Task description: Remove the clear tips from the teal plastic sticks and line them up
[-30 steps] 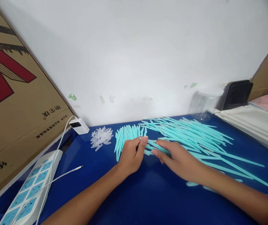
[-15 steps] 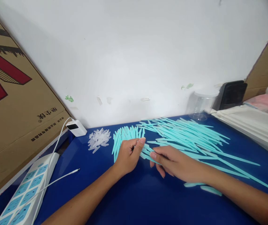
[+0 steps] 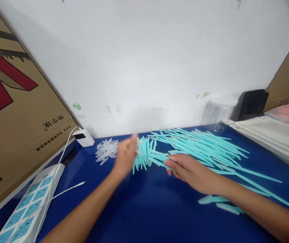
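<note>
My right hand [image 3: 188, 172] grips a small fan of turquoise eyebrow razors [image 3: 156, 158], their slim ends pointing left. My left hand [image 3: 126, 153] is smeared by motion, between the pile of clear plastic blade caps [image 3: 106, 150] and the short turquoise pile. Its fingers look pinched together, with a pale blur at the tips that I cannot make out. Just right of it lies the heap of short turquoise pieces [image 3: 143, 157], partly hidden by the hand. A large spread of turquoise razors [image 3: 200, 145] lies behind my right hand.
On the blue table [image 3: 139, 209], a white power strip [image 3: 41, 199] and cable lie at left, near a white power bank [image 3: 83, 137]. A clear jar [image 3: 217, 116], a black object [image 3: 252, 104] and white sheets [image 3: 270, 131] stand at right. Two loose turquoise pieces [image 3: 226, 206] lie by my right forearm.
My left hand has left the razors in my right hand and moved left and slightly up, toward the clear caps. My right hand still holds its bunch, nearly in place.
</note>
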`<state>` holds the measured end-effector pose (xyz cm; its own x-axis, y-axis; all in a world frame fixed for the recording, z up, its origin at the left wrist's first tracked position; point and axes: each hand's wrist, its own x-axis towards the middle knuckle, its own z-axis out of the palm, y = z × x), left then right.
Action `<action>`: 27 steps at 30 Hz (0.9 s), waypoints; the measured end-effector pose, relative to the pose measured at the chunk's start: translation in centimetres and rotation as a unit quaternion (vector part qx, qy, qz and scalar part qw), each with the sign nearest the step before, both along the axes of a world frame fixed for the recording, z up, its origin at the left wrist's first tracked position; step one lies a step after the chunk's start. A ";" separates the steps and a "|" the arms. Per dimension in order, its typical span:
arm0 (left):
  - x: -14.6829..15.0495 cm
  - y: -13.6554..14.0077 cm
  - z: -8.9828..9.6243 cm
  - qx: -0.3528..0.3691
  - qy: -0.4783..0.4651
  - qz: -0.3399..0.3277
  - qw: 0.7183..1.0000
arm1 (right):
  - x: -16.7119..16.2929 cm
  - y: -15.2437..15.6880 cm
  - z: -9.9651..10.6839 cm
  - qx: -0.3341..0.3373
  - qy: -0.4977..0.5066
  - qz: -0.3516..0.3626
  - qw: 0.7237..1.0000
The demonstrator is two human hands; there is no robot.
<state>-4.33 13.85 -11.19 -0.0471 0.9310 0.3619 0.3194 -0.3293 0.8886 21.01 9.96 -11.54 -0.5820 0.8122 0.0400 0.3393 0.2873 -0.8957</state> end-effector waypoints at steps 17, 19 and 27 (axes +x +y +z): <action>-11.3 4.7 1.1 -0.161 0.633 0.184 0.735 | 0.6 2.0 -1.6 -0.034 0.033 -0.064 0.997; -11.6 4.7 1.3 -0.165 0.634 0.189 0.732 | 0.6 2.0 -1.6 -0.030 0.028 -0.062 0.997; -5.7 2.2 2.2 0.063 0.467 0.171 0.865 | 0.1 1.3 -1.1 -0.057 0.089 -0.092 0.990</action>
<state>-10.02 16.03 -9.00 0.0555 0.8713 0.4877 0.9768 -0.1486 0.1544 21.13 11.26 -12.63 -0.4161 0.9088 0.0317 0.2100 0.1299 -0.9690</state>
